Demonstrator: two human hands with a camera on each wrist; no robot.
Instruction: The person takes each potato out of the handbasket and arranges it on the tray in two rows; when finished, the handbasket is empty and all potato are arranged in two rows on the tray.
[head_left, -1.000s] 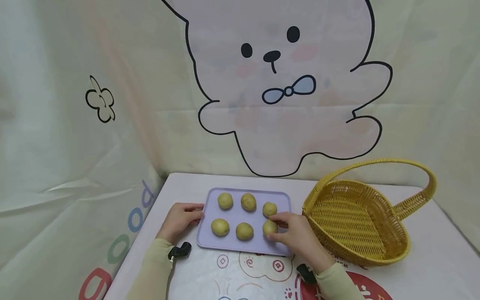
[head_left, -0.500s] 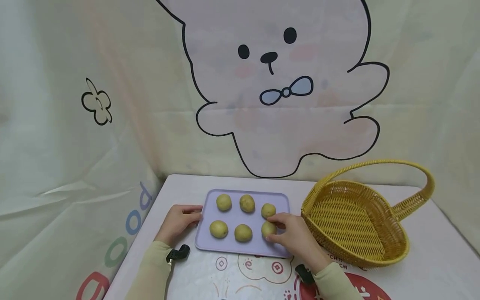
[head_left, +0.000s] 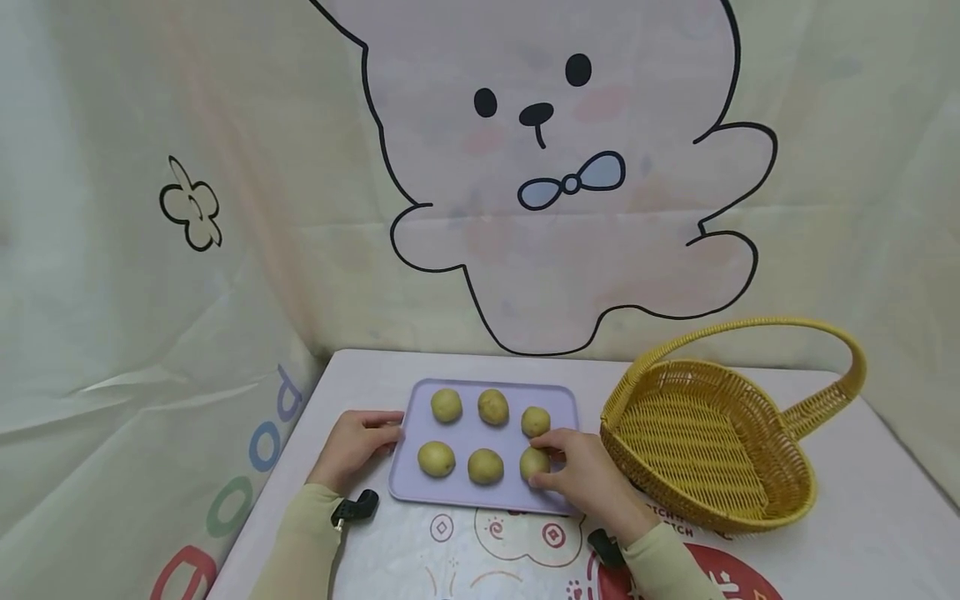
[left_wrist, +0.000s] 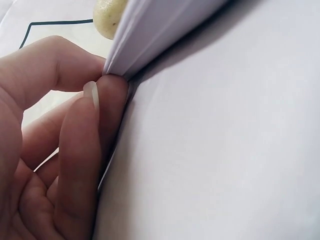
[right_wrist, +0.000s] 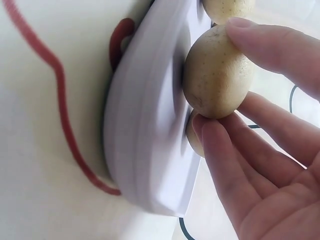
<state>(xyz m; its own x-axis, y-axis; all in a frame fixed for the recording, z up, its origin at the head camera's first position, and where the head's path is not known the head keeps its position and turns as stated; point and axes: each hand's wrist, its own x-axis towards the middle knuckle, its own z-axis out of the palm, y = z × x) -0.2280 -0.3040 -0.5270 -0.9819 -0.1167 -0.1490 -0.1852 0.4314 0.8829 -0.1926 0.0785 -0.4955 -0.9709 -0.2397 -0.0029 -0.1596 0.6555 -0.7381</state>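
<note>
Several potatoes stand in two rows on a light purple tray [head_left: 465, 498] on the table. My right hand [head_left: 600, 479] pinches the front right potato [right_wrist: 217, 72] between thumb and fingertips, at the tray's right side. Whether this potato still touches the tray I cannot tell. Its back neighbour, a smaller potato [head_left: 536, 421], lies just beyond my fingers. At the tray's left rim, my left hand [head_left: 356, 446] holds the edge with thumb and fingertips, as the left wrist view shows close up. A front left potato [head_left: 437, 459] sits nearest that hand.
To the right of the tray stands a yellow woven basket [head_left: 697, 442] with a tall arched handle [head_left: 780, 323]; nothing lies in it. The white table [head_left: 375, 360] has printed drawings near its front. A curtain [head_left: 660, 275] with a cartoon bear hangs behind the table.
The right hand and its potato have shifted very slightly toward the front, widening the gap to the back right potato. The left hand stays at the rim. The head view has drifted a little.
</note>
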